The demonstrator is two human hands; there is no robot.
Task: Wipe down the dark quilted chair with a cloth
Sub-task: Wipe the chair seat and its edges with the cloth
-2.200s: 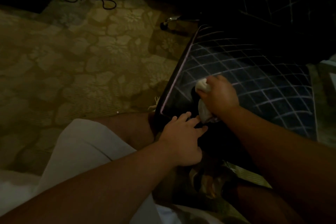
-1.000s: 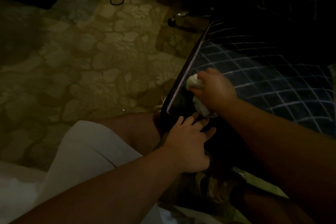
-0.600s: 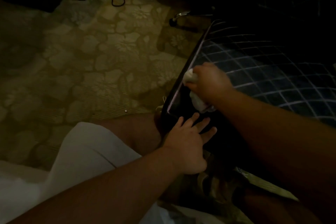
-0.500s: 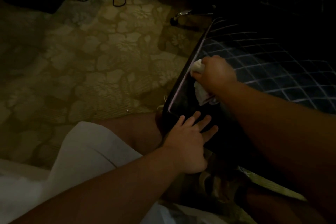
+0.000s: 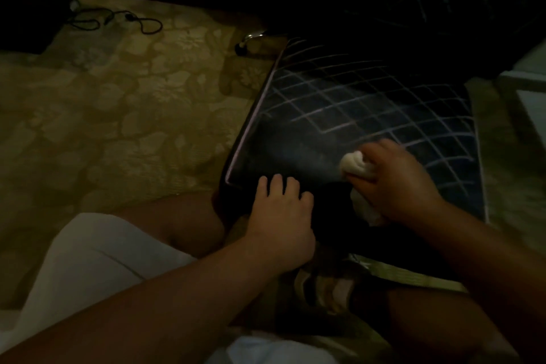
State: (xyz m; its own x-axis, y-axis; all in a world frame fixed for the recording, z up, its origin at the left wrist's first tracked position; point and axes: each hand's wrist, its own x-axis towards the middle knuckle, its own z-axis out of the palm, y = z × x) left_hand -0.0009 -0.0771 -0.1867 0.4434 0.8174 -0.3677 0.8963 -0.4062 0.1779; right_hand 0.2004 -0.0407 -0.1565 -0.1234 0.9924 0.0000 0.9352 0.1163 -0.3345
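Dim light is falling across a patterned floral carpet (image 5: 124, 115), where a dark cable (image 5: 118, 19) is lying coiled near the far wall. You are kneeling at the front of the dark quilted chair (image 5: 369, 106), whose seat is filling the middle and right of the view, its diamond stitching catching a faint sheen while the backrest behind it is fading into shadow. One chrome chair leg (image 5: 251, 38) is showing beyond the seat's far left corner.

Your right hand (image 5: 396, 183) is curling tightly around a white cloth (image 5: 353, 165), its grip closed on the bunched fabric, with one wad poking out past the fingers and a loose tail hanging below the palm. You are pressing the cloth onto the near part of the seat, right of centre, at the edge of the quilted pattern where the smooth front border begins.

Your left hand (image 5: 280, 210) is resting flat on the seat's front left corner, fingers relaxed and spread, holding nothing. It is sitting just beside the right hand, the two not touching.

Your white shorts (image 5: 97, 263) and bare knee are filling the lower left, with the knee against the chair's front edge. A pale piece of furniture (image 5: 529, 83) is showing at the right edge; what it is cannot be told.
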